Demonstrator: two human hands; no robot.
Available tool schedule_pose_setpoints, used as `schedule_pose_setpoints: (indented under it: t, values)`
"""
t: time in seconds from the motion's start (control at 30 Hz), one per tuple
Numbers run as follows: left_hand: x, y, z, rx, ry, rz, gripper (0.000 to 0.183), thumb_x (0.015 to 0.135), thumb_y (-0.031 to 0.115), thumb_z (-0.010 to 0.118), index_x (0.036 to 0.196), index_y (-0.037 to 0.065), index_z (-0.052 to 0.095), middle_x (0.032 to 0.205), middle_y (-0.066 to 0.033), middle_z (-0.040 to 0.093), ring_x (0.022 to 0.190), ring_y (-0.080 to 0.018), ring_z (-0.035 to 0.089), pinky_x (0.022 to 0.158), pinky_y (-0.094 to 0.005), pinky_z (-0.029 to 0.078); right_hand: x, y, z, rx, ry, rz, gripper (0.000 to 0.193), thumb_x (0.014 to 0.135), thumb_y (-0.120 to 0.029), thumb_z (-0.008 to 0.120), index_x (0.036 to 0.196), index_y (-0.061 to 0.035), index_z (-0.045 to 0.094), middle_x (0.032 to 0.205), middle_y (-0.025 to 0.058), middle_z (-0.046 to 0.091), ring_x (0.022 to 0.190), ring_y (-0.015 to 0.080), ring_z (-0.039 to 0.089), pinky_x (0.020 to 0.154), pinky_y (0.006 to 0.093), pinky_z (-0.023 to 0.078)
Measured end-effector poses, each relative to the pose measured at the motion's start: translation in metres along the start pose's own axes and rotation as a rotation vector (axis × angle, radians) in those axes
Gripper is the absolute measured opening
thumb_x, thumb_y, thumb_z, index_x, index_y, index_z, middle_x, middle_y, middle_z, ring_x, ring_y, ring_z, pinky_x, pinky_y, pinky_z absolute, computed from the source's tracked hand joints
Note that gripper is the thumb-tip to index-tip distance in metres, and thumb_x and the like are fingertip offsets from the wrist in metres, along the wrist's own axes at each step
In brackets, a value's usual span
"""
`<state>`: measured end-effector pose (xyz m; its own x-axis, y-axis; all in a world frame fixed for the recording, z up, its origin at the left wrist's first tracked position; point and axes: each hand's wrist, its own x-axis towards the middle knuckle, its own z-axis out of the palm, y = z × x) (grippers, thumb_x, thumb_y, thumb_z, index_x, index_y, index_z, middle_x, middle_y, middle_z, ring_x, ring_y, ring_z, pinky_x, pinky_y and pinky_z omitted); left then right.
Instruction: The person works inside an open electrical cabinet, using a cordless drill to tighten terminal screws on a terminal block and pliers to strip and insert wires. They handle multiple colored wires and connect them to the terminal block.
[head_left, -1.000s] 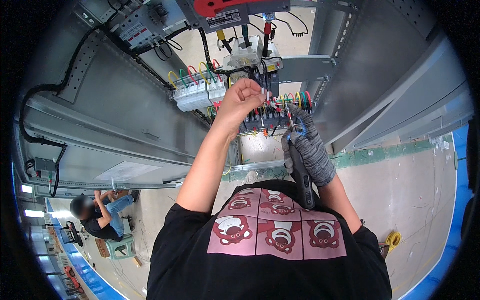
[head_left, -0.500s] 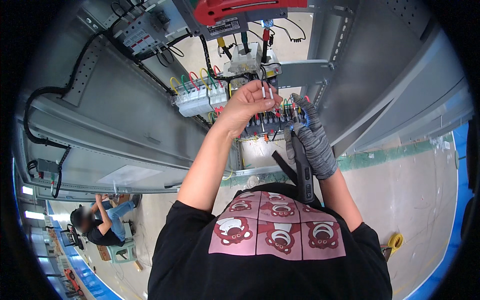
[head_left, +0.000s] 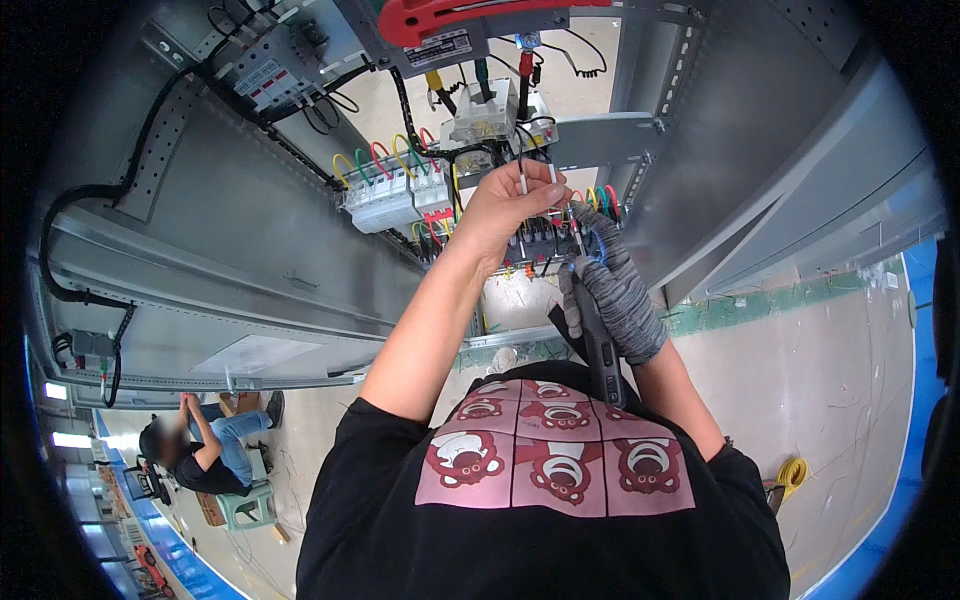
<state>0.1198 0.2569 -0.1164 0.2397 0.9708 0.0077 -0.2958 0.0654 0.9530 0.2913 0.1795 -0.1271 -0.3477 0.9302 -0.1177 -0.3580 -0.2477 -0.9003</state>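
My bare left hand [head_left: 508, 205] is closed in a pinch on thin black wires with white sleeves [head_left: 523, 184], above a row of dark terminals [head_left: 538, 250] inside the cabinet. Right beside it, my right hand [head_left: 622, 300] wears a grey knit glove and is wrapped round a slim black electric screwdriver [head_left: 600, 350]. The screwdriver's bit points up and away from me, close to the left fingertips. Whether the bit touches a screw cannot be made out. A dark strap-like piece [head_left: 567, 330] sticks out beside the tool.
White breakers [head_left: 395, 204] with coloured wires stand left of my hands. Beyond them sits a grey switch with a red handle [head_left: 470, 18]. Metal cabinet panels [head_left: 760, 170] flank both sides. A person [head_left: 215, 450] sits on a green stool at the lower left. A yellow coil [head_left: 792, 478] lies at right.
My left hand has moved slightly right. My right hand has brought the screwdriver a little left, so the gloved fingers are now nearer the left fingertips.
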Motion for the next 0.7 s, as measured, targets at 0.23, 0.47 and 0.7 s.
schedule_pose_setpoints:
  t: [0.23,0.47,0.7]
  values:
    - [0.009,-0.007,0.003,0.04,0.041,0.012,0.012,0.084,0.008,0.072,0.089,0.007,0.061,0.082,0.0009,0.064,0.075,-0.0065,0.058,0.071,-0.0215,0.045,0.006,0.0,-0.002,-0.131,0.067,-0.062,0.053,0.093,-0.007,0.045,0.144,-0.0166,0.032,0.071,0.0055,0.057,0.047,0.0135,0.055,0.041,0.0276,0.047]
    - [0.013,-0.007,0.016,0.122,0.134,0.063,0.014,0.081,0.008,0.075,0.083,0.008,0.061,0.076,0.005,0.058,0.067,-0.0029,0.05,0.065,-0.0195,0.04,0.007,-0.001,0.005,-0.012,0.112,0.014,0.053,0.093,-0.011,0.047,0.144,-0.0187,0.032,0.078,0.0059,0.058,0.052,0.0125,0.055,0.045,0.0261,0.048]
    - [0.014,-0.007,0.014,0.263,0.12,0.098,0.015,0.079,0.006,0.075,0.082,0.007,0.06,0.075,0.0042,0.058,0.067,-0.0031,0.048,0.063,-0.0198,0.039,0.016,0.0,0.013,0.01,0.195,0.044,0.055,0.093,-0.01,0.046,0.145,-0.0193,0.029,0.079,0.0068,0.057,0.05,0.014,0.055,0.041,0.0273,0.047]
